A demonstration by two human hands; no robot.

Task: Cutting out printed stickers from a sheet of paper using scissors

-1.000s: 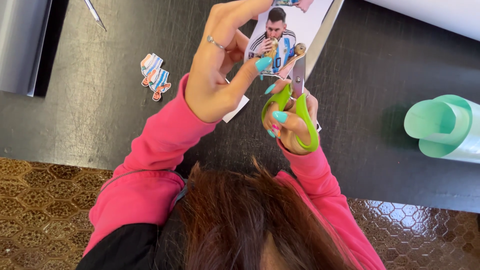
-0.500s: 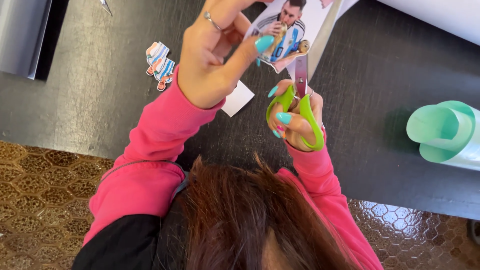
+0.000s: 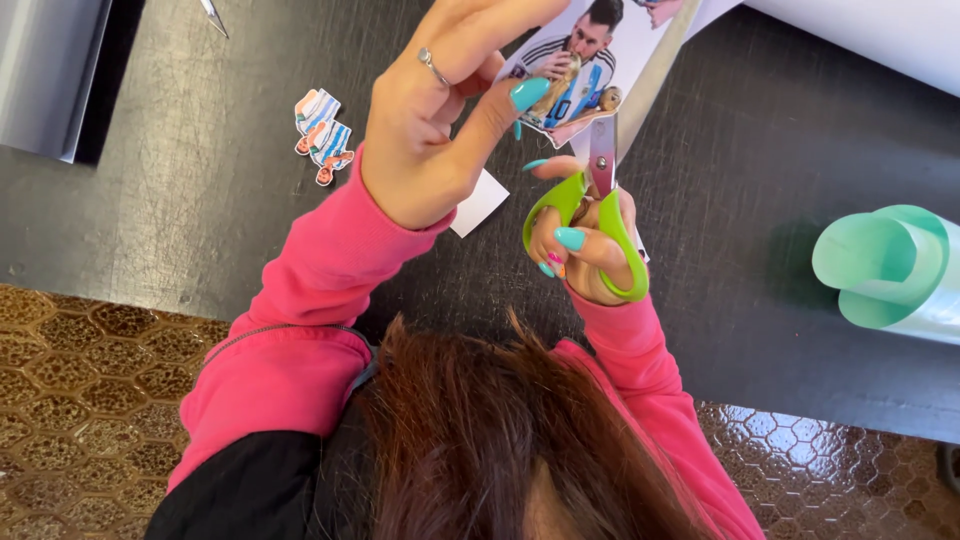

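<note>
1. Head view looks straight down over dark reddish-brown hair (image 3: 500, 440) and two pink sleeves (image 3: 300, 320) to a black desk (image 3: 780, 200).
2. Left hand (image 3: 440, 120): raised above desk, back toward cam, ring on one finger. Thumb w/ teal nail pressed against fingers, pinching lower left edge of the photo print (image 3: 575, 75).
3. Photo print: glossy sheet w/ a figure in a blue-and-white striped shirt holding sth gold-coloured. Held up off desk, upper centre of frame, between the two hands; top edge runs out of frame.
4. Right hand (image 3: 585, 245): fingers through the loops of green-handled scissors (image 3: 600, 190), curled closed around handles. Nails teal, one or two pinkish.
5. Scissors: blades point up and away from body, meeting lower right edge of print just beside the figure. Whether blades are apart or closed: can't tell, paper covers the tips.
6. Small white paper scrap (image 3: 480, 203) on desk under left wrist, partly hidden.
7. Two small cut-out figures (image 3: 322, 135), same striped colours, lie on desk left of left hand, touching each other, well apart from scissors.
8. Roll of pale green paper (image 3: 890, 270) at right edge of desk, open end toward cam.
9. Grey flat panel (image 3: 50, 70) at top left corner; white sheet (image 3: 880, 30) at top right.
10. Floor (image 3: 90, 380) below desk edge: brown honeycomb-pattern tiles.
</note>
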